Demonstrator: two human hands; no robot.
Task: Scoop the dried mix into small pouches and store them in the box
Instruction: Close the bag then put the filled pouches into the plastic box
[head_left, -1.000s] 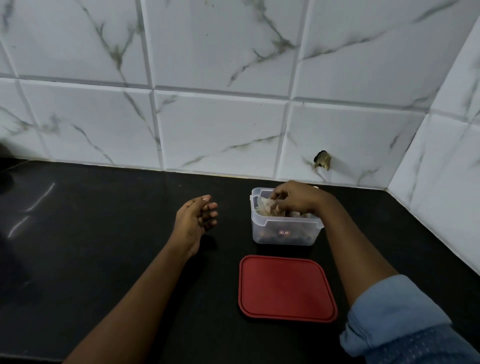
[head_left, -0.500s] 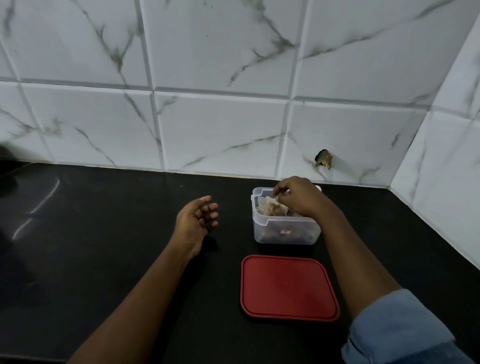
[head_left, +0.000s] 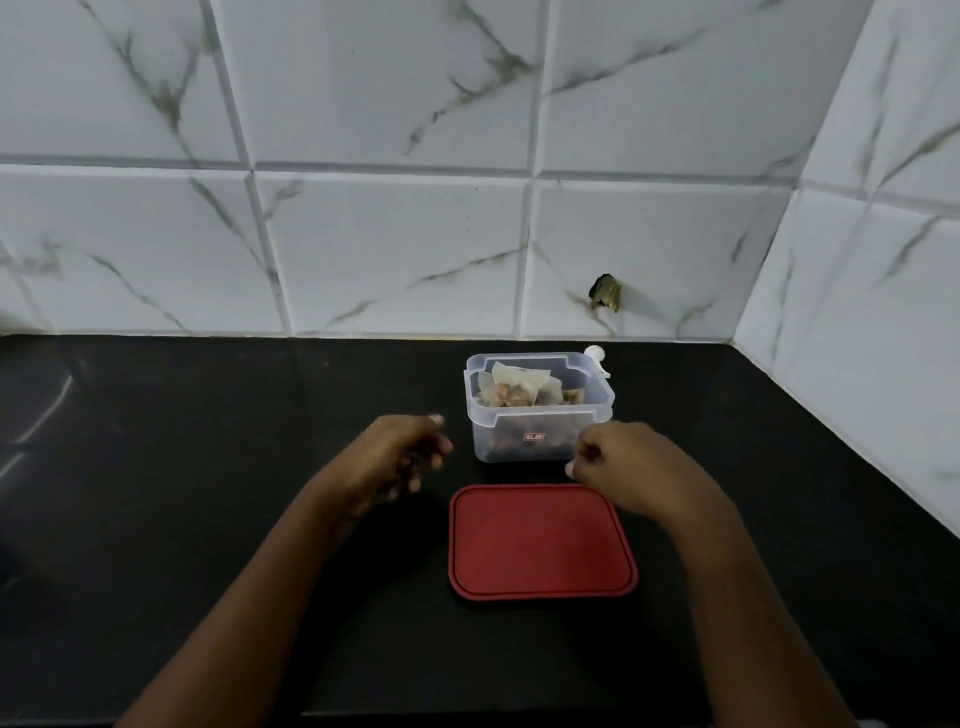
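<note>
Crosswise lies the box (head_left: 498, 441), mouth upward.

Left hand (head_left: 400, 457) smeared with blur; white thing (head_left: 596, 358) at the box's (head_left: 550, 415) one o'clock mostly hidden behind it.

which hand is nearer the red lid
The right hand: it overlaps the far right corner of the red lid in this view. The left hand is off to the lid's left, with dark counter showing between them.

Head-worn view, angled down, near counter (head_left: 182, 467)
</note>
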